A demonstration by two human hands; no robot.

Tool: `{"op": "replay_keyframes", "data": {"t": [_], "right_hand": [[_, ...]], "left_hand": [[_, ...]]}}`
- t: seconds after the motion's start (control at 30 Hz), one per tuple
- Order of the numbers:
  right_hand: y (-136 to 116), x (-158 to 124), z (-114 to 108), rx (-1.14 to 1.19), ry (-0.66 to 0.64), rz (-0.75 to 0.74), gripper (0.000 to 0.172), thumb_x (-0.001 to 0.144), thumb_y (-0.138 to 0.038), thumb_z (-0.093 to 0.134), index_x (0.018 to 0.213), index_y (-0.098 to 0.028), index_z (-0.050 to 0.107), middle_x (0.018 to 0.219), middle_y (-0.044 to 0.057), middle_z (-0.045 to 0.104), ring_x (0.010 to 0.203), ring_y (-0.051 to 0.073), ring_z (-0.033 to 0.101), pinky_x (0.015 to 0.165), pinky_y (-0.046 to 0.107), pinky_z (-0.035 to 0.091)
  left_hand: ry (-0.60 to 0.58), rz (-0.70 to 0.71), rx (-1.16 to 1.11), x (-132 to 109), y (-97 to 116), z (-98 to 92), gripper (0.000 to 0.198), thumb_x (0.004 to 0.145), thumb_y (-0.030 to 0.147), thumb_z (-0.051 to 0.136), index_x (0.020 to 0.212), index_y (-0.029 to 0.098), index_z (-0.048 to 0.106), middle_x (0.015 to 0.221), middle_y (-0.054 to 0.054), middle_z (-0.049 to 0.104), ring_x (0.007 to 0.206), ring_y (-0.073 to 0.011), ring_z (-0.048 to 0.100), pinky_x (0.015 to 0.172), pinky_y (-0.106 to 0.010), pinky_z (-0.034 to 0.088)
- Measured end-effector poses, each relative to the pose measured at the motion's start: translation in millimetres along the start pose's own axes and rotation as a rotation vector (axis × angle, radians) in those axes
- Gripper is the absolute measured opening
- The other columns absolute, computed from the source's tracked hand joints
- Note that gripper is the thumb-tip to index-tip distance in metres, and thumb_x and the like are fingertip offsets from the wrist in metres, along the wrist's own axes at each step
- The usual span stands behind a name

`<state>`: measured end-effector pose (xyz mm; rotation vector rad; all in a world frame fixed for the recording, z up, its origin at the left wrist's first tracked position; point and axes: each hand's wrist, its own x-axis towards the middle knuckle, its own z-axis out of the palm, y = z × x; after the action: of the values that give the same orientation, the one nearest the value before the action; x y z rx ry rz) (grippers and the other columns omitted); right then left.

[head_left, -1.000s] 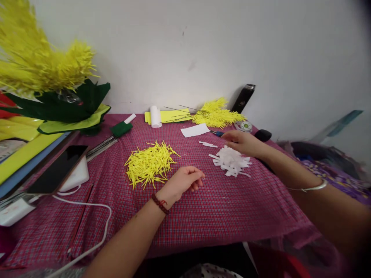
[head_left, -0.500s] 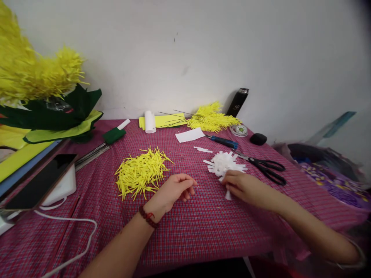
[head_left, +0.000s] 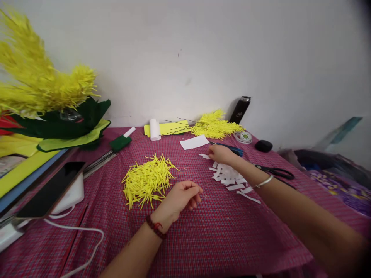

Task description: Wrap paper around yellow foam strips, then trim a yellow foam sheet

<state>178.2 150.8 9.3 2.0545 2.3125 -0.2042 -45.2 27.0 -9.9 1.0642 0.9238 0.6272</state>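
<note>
My left hand hovers over the checked cloth just right of a heap of thin yellow twisted strips. Its thumb and fingers are pinched together; what they hold, if anything, is too small to make out. My right hand reaches across the table, fingers closed at the right end of a short white paper strip. Below that forearm lies a pile of cut white paper strips, partly covered by it. A white paper rectangle lies just beyond the right fingertips.
Black-handled scissors and a blue-handled tool lie by my right arm. Behind are a white roll, yellow fringed stems and a black flask. A phone and white cable are at left.
My right hand has moved from the front of the white strip pile, up and left, to the single strip. My left hand keeps its pinch. The whole view has shifted slightly.
</note>
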Motion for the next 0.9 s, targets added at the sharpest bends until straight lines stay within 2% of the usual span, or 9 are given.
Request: {"op": "replay_keyframes", "data": {"t": [0.1,0.23,0.33,0.53,0.77,0.9], "right_hand": [[1,20,8,0.021,-0.107,0.026,0.032,0.091,-0.033,0.055,0.118,-0.018,0.056,0.12,0.008,0.059,0.1,0.021,0.061,0.083,0.041,0.052],[0,27,11,0.05,-0.183,0.033,0.032,0.091,-0.034,0.055,0.118,-0.017,0.057,0.119,0.007,0.059,0.099,0.021,0.061,0.083,0.041,0.053],[-3,25,10,0.054,-0.153,0.024,0.032,0.091,-0.034,0.055,0.117,-0.017,0.057,0.119,0.007,0.059,0.1,0.021,0.061,0.083,0.041,0.052],[-7,20,3,0.051,-0.003,0.008,0.033,0.091,-0.034,0.055,0.119,-0.017,0.056,0.121,0.008,0.059,0.101,0.021,0.06,0.084,0.042,0.052],[-10,28,9,0.095,-0.13,0.007,0.031,0.091,-0.034,0.055,0.118,-0.018,0.057,0.12,0.008,0.059,0.1,0.021,0.061,0.084,0.041,0.052],[-14,32,10,0.108,-0.141,-0.004,0.031,0.091,-0.034,0.055,0.118,-0.018,0.057,0.12,0.008,0.059,0.1,0.021,0.061,0.084,0.041,0.052]], "left_hand": [[-0.003,0.002,0.004,-2,2,0.8,0.014,0.081,0.019,0.051,0.076,0.012,0.061,0.058,0.002,0.057,0.043,-0.0045,0.045,0.045,-0.019,0.033],[-0.027,-0.02,0.012,-3,3,3.0,0.014,0.082,0.017,0.049,0.076,0.013,0.061,0.059,0.002,0.057,0.043,-0.0045,0.046,0.045,-0.018,0.033],[-0.026,-0.014,0.007,-2,2,3.0,0.014,0.082,0.016,0.049,0.075,0.013,0.061,0.058,0.002,0.057,0.043,-0.0046,0.046,0.045,-0.019,0.034],[-0.016,-0.009,-0.001,1,-1,0.7,0.014,0.081,0.016,0.05,0.074,0.013,0.061,0.058,0.002,0.057,0.041,-0.0047,0.045,0.045,-0.019,0.033],[0.007,0.003,0.002,2,-1,-3.0,0.012,0.081,0.019,0.052,0.076,0.013,0.061,0.059,0.002,0.058,0.042,-0.0047,0.046,0.044,-0.019,0.033],[0.016,0.012,-0.005,1,1,-4.0,0.013,0.081,0.019,0.052,0.076,0.012,0.061,0.058,0.001,0.058,0.042,-0.0046,0.046,0.045,-0.019,0.033]]}}
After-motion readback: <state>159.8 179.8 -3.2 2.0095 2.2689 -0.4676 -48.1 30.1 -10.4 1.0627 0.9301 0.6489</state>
